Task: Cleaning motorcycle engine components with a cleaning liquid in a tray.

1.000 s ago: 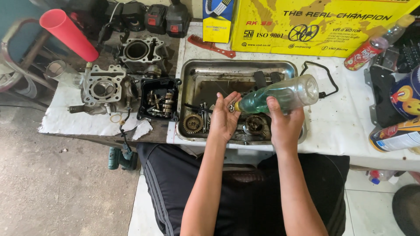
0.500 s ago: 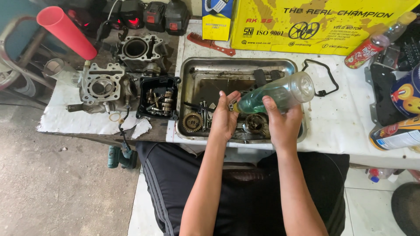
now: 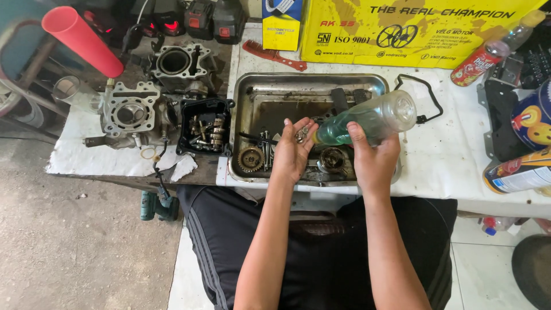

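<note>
Leaning along the far edge of the white-covered table [image 3: 436, 178] is a long yellow cardboard box [image 3: 419, 31] with black lettering and a wheel emblem, and just left of it stands a smaller blue-and-yellow carton [image 3: 281, 23]. At the right end a red-labelled bottle with a yellow cap [image 3: 488, 54] lies tilted near the box's corner, and a can with a colourful wrapper [image 3: 519, 175] lies on its side at the table's right edge. A red comb [image 3: 272, 55] lies in front of the small carton.

Over the stainless steel tray [image 3: 252, 92] in the middle of the table, the person's right hand [image 3: 373, 161] is closed around a clear plastic bottle [image 3: 367, 121] holding green liquid, fingers wrapped round its body. The bottle is tipped nearly flat, with its base up to the right and its neck pointing left toward the other hand. The left hand [image 3: 293, 152] is held palm up, fingers loosely open and slightly cupped, with small metal parts [image 3: 301, 135] resting in the palm right at the bottle's mouth. Whether liquid is flowing cannot be told.

Beneath the hands the tray holds a sprocket gear [image 3: 251, 159], some bolts and a round metal part [image 3: 333, 159]. Left of the tray sit a black cover full of small parts [image 3: 206, 131], two grey engine cylinder blocks [image 3: 129, 112] and a red plastic cone [image 3: 80, 39].
</note>
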